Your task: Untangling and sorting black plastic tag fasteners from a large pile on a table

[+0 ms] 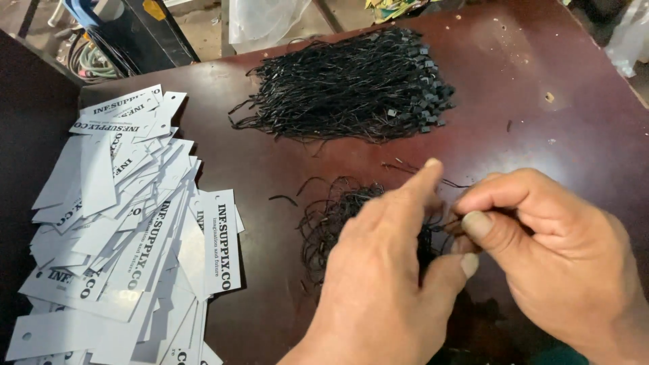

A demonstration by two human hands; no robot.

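Hands pinching: left hand (378, 270) and right hand (561, 250) gripping thin black cord loops (338, 216); big black string-fastener bundle (358, 84) far, loose white card tags (128, 223) left, apparently unstrung.

On the desk (541, 74), a large bundle of strings (351, 84) lies at twelve o'clock. A spread heap of paper tags (128, 230) lies at nine o'clock, well apart from it. A small tangle of strings (338, 216) lies at centre, under the left hand (378, 284); the right hand (554, 257) is at four o'clock, just beside it.
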